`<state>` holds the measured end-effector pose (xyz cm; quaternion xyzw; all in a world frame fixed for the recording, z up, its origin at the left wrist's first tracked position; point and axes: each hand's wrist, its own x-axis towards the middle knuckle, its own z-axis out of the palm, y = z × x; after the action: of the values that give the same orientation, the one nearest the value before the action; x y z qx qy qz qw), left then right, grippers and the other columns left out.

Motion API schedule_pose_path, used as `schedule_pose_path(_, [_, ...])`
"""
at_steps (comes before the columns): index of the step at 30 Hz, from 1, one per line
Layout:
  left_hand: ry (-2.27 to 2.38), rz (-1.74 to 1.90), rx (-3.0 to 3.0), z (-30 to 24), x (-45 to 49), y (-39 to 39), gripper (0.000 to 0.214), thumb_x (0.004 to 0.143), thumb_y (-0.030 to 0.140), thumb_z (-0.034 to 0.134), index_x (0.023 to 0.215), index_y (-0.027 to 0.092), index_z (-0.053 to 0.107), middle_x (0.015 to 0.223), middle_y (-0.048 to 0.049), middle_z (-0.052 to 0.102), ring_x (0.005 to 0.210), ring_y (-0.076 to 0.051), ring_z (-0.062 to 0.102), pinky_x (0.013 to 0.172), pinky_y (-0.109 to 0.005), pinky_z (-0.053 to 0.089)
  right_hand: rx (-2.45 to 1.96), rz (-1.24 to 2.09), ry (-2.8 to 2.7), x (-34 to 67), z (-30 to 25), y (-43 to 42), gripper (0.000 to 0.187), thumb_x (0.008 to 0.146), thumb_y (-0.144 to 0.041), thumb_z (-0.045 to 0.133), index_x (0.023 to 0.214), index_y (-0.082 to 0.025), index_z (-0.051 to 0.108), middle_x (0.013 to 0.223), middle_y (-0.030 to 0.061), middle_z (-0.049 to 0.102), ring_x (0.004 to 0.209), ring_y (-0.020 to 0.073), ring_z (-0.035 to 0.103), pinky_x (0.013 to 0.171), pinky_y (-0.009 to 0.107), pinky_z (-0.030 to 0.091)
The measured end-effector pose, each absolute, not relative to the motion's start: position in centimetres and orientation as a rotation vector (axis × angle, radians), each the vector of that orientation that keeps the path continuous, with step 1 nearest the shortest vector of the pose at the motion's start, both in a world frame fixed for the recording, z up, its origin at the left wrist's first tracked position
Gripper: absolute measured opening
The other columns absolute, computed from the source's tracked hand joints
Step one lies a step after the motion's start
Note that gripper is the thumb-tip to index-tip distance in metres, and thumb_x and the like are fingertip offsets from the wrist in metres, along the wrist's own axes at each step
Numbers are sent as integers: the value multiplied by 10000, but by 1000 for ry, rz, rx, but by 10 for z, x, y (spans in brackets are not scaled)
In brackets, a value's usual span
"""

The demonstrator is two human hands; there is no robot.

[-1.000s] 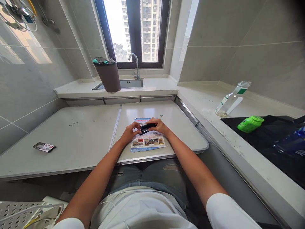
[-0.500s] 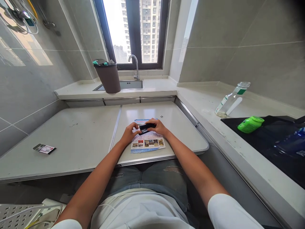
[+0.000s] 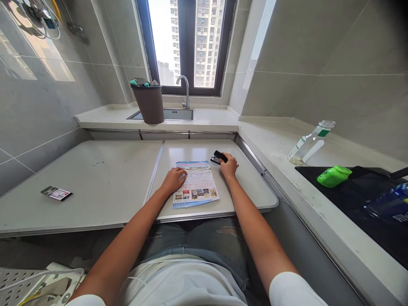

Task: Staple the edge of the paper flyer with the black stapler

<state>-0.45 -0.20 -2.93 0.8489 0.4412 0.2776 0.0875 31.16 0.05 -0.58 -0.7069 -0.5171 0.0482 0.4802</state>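
Now 1 flyer under flat left hand, right hand gripping 1 black stapler

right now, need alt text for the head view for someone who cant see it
A person's left hand rests on a printed flyer on a white table, while the right hand touches a small black stapler beside the flyer's far corner. A sink sits beyond.
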Motion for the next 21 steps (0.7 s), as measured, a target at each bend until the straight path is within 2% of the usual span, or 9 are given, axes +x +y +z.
schedule_pose_path(3, [1409,861,2519,-29,-5,-4,151,933,226,605,976,232,749,1092,-135,693,1092,-340,623,998,-530,502,-1778,143,-1279,310,-7,0,402,889,-240,632,1270,-294,750,1354,97,708,1275,378,543,1044,556,385])
schedule_pose_path(10, [1403,847,2479,-34,-5,0,188,938,268,628,1096,223,720,1294,-151,659,1211,-369,585,1069,-564,465,-1825,181,-1397,309,-8,0,497,867,-153,560,1306,-296,742,1356,91,706,1301,364,550,1067,572,345])
schedule_pose_path(16, [1457,915,2420,-37,-6,2,162,920,256,643,1056,223,726,1204,-141,664,1179,-358,595,1061,-538,480,-1739,252,-1630,309,-7,0,539,874,-183,508,1349,-300,734,1318,83,718,1277,348,570,1071,535,368])
schedule_pose_path(21, [1571,973,2332,-39,-8,5,137,889,248,674,1008,208,728,1162,-164,651,1158,-387,591,1044,-556,486,-1686,227,-1763,303,-3,-6,486,888,-205,500,1274,-315,773,1237,55,751,1204,313,608,1030,471,386])
